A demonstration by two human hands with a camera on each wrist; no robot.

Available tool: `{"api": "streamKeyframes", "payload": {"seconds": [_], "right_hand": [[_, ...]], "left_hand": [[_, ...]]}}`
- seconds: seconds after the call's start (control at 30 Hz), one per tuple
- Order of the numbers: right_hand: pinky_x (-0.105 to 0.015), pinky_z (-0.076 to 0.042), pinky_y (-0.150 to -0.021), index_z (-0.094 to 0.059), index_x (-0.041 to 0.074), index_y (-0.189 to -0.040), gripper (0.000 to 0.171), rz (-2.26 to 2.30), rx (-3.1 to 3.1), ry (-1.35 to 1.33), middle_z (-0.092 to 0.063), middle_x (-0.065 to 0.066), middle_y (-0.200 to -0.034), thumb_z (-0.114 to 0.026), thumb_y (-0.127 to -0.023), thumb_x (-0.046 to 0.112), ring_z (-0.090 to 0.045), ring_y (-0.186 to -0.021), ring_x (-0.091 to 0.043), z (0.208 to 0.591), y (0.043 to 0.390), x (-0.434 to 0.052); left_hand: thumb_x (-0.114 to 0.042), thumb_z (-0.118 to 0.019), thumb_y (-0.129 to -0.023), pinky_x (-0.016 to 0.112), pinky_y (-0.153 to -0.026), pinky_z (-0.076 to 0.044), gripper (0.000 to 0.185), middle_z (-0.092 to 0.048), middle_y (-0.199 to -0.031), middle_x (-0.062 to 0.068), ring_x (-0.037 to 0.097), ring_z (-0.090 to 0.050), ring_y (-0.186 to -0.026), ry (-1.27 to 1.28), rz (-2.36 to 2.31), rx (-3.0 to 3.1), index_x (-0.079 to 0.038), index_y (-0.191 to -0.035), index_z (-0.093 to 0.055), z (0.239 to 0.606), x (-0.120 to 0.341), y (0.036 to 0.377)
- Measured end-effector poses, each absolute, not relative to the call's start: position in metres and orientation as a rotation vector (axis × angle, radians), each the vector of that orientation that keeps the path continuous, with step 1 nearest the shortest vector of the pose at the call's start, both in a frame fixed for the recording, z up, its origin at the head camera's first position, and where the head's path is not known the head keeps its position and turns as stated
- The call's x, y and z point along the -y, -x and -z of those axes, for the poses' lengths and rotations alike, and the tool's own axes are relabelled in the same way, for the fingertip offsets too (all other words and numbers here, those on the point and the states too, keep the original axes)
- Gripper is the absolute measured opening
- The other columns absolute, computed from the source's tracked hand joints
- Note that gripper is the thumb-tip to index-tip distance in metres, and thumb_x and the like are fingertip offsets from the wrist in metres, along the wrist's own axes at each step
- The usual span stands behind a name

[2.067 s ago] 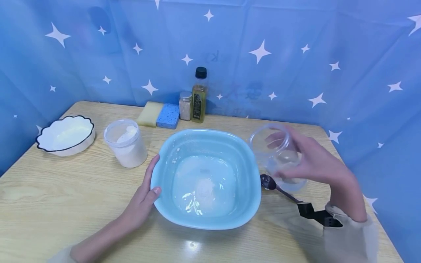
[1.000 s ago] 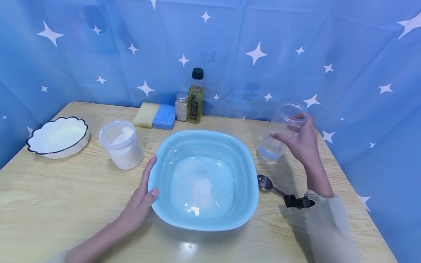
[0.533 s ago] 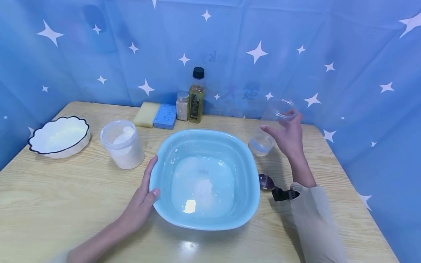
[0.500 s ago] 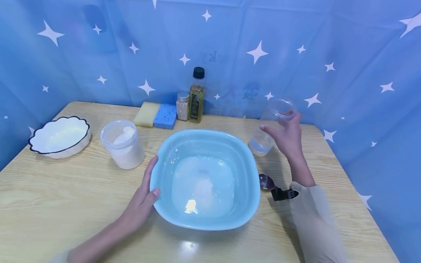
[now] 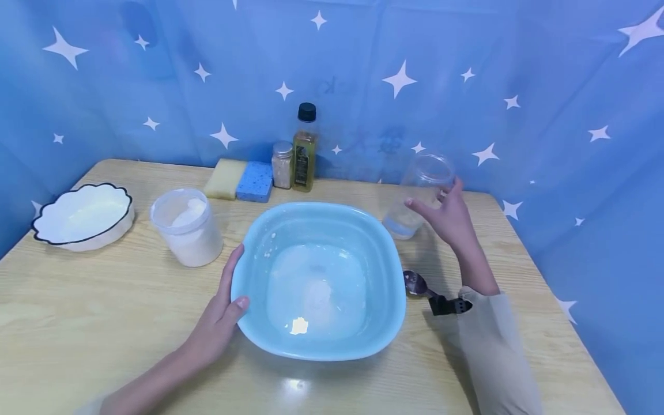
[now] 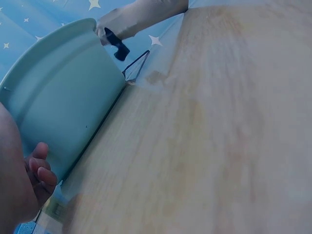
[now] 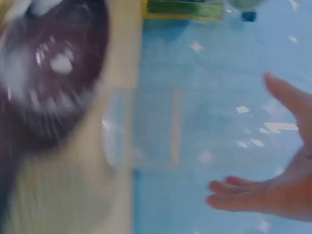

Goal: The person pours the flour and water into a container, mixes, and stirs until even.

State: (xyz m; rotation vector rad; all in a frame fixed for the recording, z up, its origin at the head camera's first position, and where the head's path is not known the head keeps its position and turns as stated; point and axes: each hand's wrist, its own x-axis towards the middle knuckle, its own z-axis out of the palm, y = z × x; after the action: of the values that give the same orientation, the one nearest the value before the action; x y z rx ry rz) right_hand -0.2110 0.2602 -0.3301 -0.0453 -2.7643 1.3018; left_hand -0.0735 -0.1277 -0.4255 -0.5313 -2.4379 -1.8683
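My left hand grips the left side of a light blue basin, thumb at the rim; in the left wrist view its curled fingers lie against the outer wall. White powder sits in shallow clear liquid in the basin. At the back right stands a clear plastic jar. My right hand is around it, thumb and fingers spread; the right wrist view shows a gap between them and the jar. A dark spoon with white residue lies between basin and right forearm, its handle partly hidden.
Left of the basin stands an open jar of white powder, and beyond it a white scalloped dish. Along the back are a yellow sponge, a blue sponge, a small shaker jar and an oil bottle.
My right hand has carried the clear jar from beside the basin's right edge to the back of the table, and its fingers have now spread. The left hand stays on the basin.
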Motion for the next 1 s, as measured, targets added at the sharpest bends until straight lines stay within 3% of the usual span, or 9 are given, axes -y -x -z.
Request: {"api": "streamKeyframes", "payload": {"seconds": [0.07,0.17,0.27,0.37,0.53,0.77,1.0], "right_hand": [[-0.059,-0.031,-0.099,0.004,0.003,-0.148,0.11,-1.218,2.926,0.003,-0.019,-0.027,-0.147,-0.065,-0.079,0.054,-0.026,-0.131,-0.043,0.321,0.197,-0.27],[-0.057,-0.039,-0.093,-0.016,-0.003,-0.146,0.089,-1.049,3.11,-0.205,-0.035,-0.029,-0.138,-0.058,-0.087,0.049,-0.039,-0.122,-0.044,0.312,0.172,-0.288],[-0.048,-0.049,-0.084,-0.041,-0.004,-0.134,0.061,-0.894,3.17,-0.528,-0.056,-0.023,-0.118,-0.059,-0.09,0.035,-0.057,-0.103,-0.036,0.314,0.146,-0.304],[-0.035,-0.053,-0.075,-0.054,-0.003,-0.122,0.044,-0.817,3.204,-0.782,-0.063,-0.012,-0.104,-0.062,-0.09,0.026,-0.062,-0.09,-0.022,0.325,0.126,-0.316],[-0.027,-0.052,-0.065,-0.06,-0.003,-0.11,0.038,-0.867,3.352,-0.845,-0.063,-0.002,-0.094,-0.065,-0.087,0.026,-0.061,-0.082,-0.013,0.342,0.115,-0.327],[-0.025,-0.045,-0.055,-0.062,0.008,-0.086,0.009,-0.816,3.444,-0.785,-0.057,0.004,-0.077,-0.069,-0.081,0.012,-0.054,-0.065,-0.008,0.358,0.121,-0.326],[-0.024,-0.042,-0.053,-0.064,0.013,-0.079,0.009,-0.785,3.361,-0.898,-0.055,0.008,-0.069,-0.069,-0.079,0.005,-0.049,-0.06,-0.004,0.366,0.124,-0.326]], "left_hand": [[-0.011,-0.037,-0.096,0.028,-0.081,-0.05,0.067,-0.012,-0.154,0.003,0.035,-0.047,-0.118,0.523,1.863,2.439,-0.035,-0.149,-0.004,0.425,0.128,0.072],[-0.008,-0.036,-0.096,0.028,-0.082,-0.05,0.068,-0.011,-0.154,0.002,0.034,-0.046,-0.119,0.516,1.861,2.446,-0.035,-0.149,-0.004,0.424,0.13,0.071],[-0.006,-0.036,-0.095,0.027,-0.082,-0.049,0.07,-0.014,-0.154,0.0,0.032,-0.048,-0.118,0.506,1.871,2.448,-0.035,-0.149,-0.003,0.424,0.13,0.071],[-0.004,-0.036,-0.094,0.028,-0.082,-0.05,0.071,-0.014,-0.154,-0.001,0.032,-0.049,-0.117,0.501,1.873,2.445,-0.036,-0.149,-0.004,0.424,0.129,0.071],[-0.005,-0.036,-0.095,0.03,-0.082,-0.05,0.069,-0.009,-0.155,0.001,0.035,-0.047,-0.118,0.553,1.853,2.43,-0.034,-0.149,-0.004,0.426,0.128,0.071],[-0.006,-0.036,-0.096,0.029,-0.083,-0.049,0.068,-0.009,-0.155,0.002,0.036,-0.043,-0.121,0.575,1.849,2.415,-0.033,-0.15,-0.004,0.426,0.128,0.07],[-0.008,-0.037,-0.096,0.029,-0.082,-0.05,0.067,-0.011,-0.154,0.005,0.037,-0.046,-0.119,0.563,1.87,2.417,-0.033,-0.15,-0.004,0.425,0.126,0.071]]}}
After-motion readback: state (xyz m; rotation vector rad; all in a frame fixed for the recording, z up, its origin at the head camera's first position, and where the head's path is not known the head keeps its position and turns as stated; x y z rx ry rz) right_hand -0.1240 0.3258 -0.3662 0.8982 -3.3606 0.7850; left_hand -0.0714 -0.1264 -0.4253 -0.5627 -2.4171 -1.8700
